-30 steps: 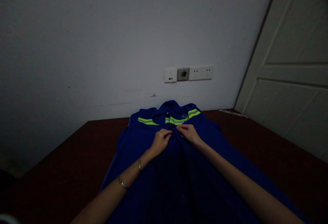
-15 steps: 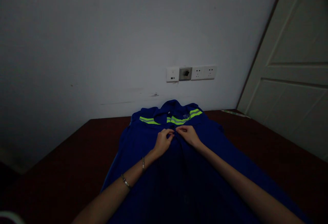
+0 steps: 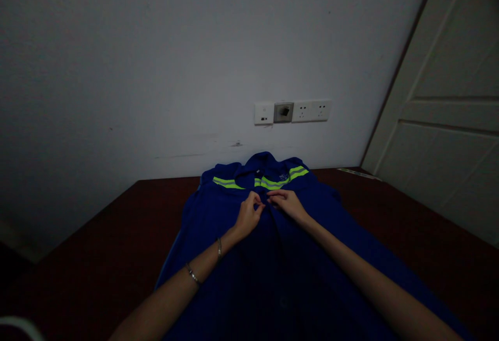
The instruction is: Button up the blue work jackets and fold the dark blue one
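A blue work jacket (image 3: 319,211) with yellow-green and grey reflective stripes lies spread out, its collar toward the wall. My left hand (image 3: 249,213) pinches the front opening of the jacket below the collar, thumb and fingers together. Close beside it, my right hand (image 3: 287,203) grips the other side of the same opening, with its fingertips bent onto the cloth. Only a small gap parts the two hands. Whatever fine detail lies between the fingertips is too dark and small to make out.
The jacket lies on a dark red-brown tabletop (image 3: 128,221) against a pale wall (image 3: 187,70). Several switches and sockets (image 3: 307,112) sit on the wall. A panelled door (image 3: 448,122) stands at the right. Part of a white curved rim (image 3: 19,323) shows at the lower left.
The fingers of both hands have shifted slightly at the jacket's opening, and the left fingers have drawn closer together. The jacket lies as before.
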Tool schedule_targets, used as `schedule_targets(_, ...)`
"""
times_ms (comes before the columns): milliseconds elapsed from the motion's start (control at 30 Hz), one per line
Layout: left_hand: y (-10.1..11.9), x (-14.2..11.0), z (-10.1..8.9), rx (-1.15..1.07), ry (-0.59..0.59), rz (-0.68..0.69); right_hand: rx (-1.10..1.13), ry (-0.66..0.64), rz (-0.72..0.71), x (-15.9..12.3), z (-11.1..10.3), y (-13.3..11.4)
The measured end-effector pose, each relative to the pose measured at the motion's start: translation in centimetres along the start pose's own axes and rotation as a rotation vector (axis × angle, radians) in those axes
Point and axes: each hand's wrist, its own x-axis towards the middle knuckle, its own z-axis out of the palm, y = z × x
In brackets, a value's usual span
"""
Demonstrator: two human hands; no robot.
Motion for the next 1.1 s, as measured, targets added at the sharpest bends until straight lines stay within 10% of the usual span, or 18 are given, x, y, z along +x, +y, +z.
schedule_targets(1100,-0.4,-0.3,0.3,0.012,0.013,0.037,-0.367,-0.122,-0.45,-0.5,0.0,1.1)
